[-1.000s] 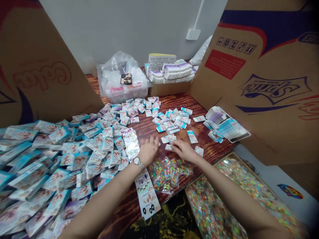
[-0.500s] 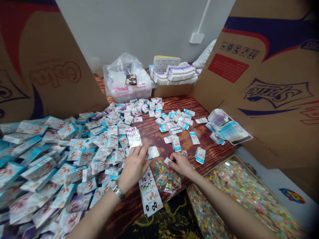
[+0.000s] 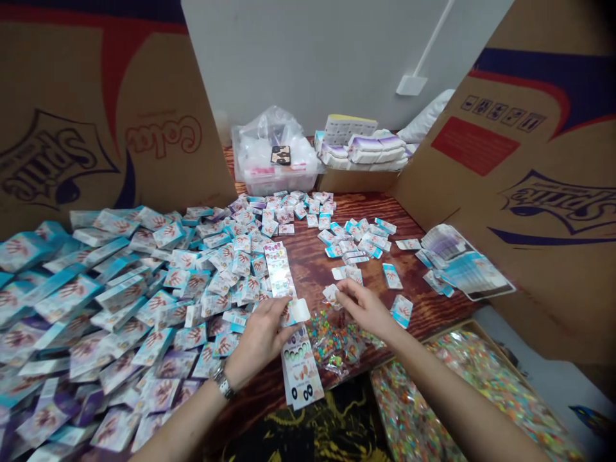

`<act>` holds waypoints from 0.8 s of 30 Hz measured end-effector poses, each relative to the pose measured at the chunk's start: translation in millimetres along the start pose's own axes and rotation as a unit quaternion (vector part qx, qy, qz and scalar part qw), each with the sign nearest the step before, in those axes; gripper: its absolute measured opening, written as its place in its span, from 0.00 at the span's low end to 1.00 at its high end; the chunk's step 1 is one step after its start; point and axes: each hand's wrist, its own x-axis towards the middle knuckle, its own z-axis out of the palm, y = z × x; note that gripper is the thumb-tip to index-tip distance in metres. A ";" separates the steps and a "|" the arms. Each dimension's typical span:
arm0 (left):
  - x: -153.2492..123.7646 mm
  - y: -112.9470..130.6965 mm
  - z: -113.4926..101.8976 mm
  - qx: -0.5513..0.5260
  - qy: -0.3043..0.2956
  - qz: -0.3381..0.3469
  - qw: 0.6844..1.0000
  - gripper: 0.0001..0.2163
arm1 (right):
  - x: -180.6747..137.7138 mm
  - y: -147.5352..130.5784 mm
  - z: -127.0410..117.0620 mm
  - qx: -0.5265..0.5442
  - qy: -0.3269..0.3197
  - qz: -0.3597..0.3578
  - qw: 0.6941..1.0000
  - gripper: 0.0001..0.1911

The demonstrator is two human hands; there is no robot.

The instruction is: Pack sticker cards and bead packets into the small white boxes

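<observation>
My left hand (image 3: 262,333), wearing a metal watch, grips a small carton (image 3: 295,312) between thumb and fingers, its white end flap out to the right. Under that hand lies a long printed strip (image 3: 302,372) with coloured oval pictures. My right hand (image 3: 363,307) pinches a small whitish folded piece (image 3: 331,295); its exact kind is not clear. Just below the right hand sit clear bags of colourful beads or candies (image 3: 332,340). A big pile of small blue, white and purple cartons (image 3: 192,282) with hand pictures spreads to the left.
Several loose cartons (image 3: 359,240) lie beyond my hands, and a fan of flat cards (image 3: 462,263) is at the right. A large tray of colourful bags (image 3: 462,385) stands front right. Behind are a clear plastic bin (image 3: 274,170), a box of printed stacks (image 3: 360,179) and tall cardboard flaps (image 3: 481,205).
The view has turned left, so everything sits further right. My right hand has risen a little off the colourful bags, keeping the whitish piece. My left hand still holds the carton.
</observation>
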 end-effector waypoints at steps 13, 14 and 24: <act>2.3 6.3 1.6 -0.007 -0.029 -0.005 1.000 0.16 | -12.9 -28.3 6.0 -0.145 0.056 -0.233 0.960 0.10; 2.1 7.4 1.4 -0.004 -0.034 -0.005 0.999 0.17 | -13.5 -29.7 8.2 -0.200 0.057 -0.289 0.934 0.11; -2.7 13.7 -9.9 0.035 -0.057 -0.023 0.998 0.15 | -11.7 -30.2 11.6 -0.361 0.011 -0.475 0.802 0.12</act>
